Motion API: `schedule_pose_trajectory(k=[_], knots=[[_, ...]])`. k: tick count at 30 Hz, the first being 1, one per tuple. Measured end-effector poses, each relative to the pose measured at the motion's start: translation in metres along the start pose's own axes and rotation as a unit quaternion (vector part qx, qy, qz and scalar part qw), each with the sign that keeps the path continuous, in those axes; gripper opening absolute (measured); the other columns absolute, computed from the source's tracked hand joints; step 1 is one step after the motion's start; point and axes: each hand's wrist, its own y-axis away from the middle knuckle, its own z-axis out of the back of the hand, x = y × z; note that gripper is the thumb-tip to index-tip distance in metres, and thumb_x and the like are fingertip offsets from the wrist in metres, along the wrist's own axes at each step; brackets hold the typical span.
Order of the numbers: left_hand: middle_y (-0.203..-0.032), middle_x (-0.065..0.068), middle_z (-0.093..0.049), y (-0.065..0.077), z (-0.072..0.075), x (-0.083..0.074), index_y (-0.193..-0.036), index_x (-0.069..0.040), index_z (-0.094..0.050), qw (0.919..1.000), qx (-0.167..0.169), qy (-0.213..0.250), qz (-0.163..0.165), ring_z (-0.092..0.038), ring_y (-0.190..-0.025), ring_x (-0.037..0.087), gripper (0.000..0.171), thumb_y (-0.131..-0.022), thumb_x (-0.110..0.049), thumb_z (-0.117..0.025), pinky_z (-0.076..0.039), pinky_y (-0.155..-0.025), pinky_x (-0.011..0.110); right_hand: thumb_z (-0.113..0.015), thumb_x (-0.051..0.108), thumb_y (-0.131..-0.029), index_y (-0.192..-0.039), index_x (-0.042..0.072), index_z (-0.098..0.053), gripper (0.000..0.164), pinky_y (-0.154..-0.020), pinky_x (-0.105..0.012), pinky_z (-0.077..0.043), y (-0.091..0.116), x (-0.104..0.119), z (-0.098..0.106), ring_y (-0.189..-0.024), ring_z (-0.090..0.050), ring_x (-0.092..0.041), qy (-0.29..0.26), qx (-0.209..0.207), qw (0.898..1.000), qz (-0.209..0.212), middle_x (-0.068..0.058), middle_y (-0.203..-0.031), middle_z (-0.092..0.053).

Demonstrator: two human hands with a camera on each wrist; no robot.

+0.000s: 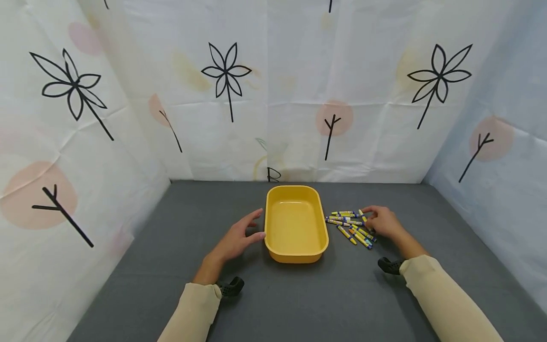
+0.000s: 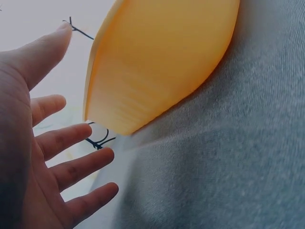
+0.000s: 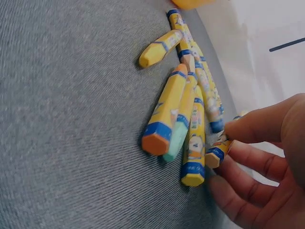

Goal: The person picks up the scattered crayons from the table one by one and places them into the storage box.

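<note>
A yellow plastic tray point(image 1: 296, 228) with rounded corners stands on the grey table. Beside its left edge is my left hand point(image 1: 237, 243), fingers spread and holding nothing; the thumb is at the tray's side, and whether it touches cannot be told. In the left wrist view, the tray's outer wall point(image 2: 162, 52) lies past the fingers. To the right of the tray, several crayons point(image 1: 361, 236) in yellow and blue wrappers lie in a loose pile. My right hand point(image 1: 384, 223) pinches one crayon point(image 3: 219, 150) between thumb and fingers at the pile's right side.
Grey cloth point(image 1: 273, 304) covers the table. White printed sheets point(image 1: 295, 61) with flower and twig drawings hang at the back and both sides. A dark band with a camera point(image 1: 231, 287) sits on the left wrist, another dark device point(image 1: 390, 266) on the right.
</note>
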Motion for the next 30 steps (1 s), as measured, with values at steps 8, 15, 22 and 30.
schedule_pose_trajectory(k=[8,15,22,30], knots=[[-0.149,0.000,-0.041,-0.001,-0.005,0.005,-0.152,-0.024,-0.034,0.9985,0.011,0.053,0.003,-0.049,-0.127,0.027,0.070,-0.092,-0.027,-0.069,-0.042,-0.101,0.051,-0.056,0.000,-0.094,-0.133,-0.004,-0.053,0.039,-0.055,-0.037,-0.047,-0.002,0.020,0.005,-0.066,-0.056,-0.025,-0.008,-0.033,0.999,0.033,-0.018,-0.096,-0.062],[-0.149,0.000,-0.041,0.002,-0.009,0.008,-0.151,-0.022,-0.038,0.9985,0.006,0.055,0.005,-0.050,-0.125,0.029,0.071,-0.089,-0.028,-0.072,-0.043,-0.100,0.053,-0.057,0.002,-0.095,-0.135,0.000,-0.055,0.040,-0.062,-0.039,-0.053,-0.007,0.042,0.009,-0.085,-0.062,-0.035,0.001,-0.048,0.996,0.073,-0.024,-0.109,-0.061],[-0.149,0.004,-0.041,0.003,-0.010,0.007,-0.151,-0.020,-0.038,0.9985,0.006,0.054,0.005,-0.051,-0.124,0.031,0.070,-0.090,-0.031,-0.071,-0.044,-0.098,0.054,-0.059,0.003,-0.094,-0.132,0.004,-0.059,0.038,-0.064,-0.038,-0.053,-0.019,0.061,0.007,-0.087,-0.064,-0.030,0.032,-0.049,0.993,0.101,-0.020,-0.109,-0.063],[-0.153,0.007,-0.035,0.001,-0.014,0.006,-0.152,-0.014,-0.033,0.9967,0.014,0.075,-0.027,-0.045,-0.130,0.033,0.073,-0.091,-0.028,-0.070,-0.040,-0.102,0.055,-0.060,0.004,-0.095,-0.127,0.003,-0.061,0.032,-0.072,-0.041,-0.054,-0.031,0.085,0.006,-0.090,-0.064,-0.029,0.037,-0.038,0.991,0.123,-0.018,-0.110,-0.063]])
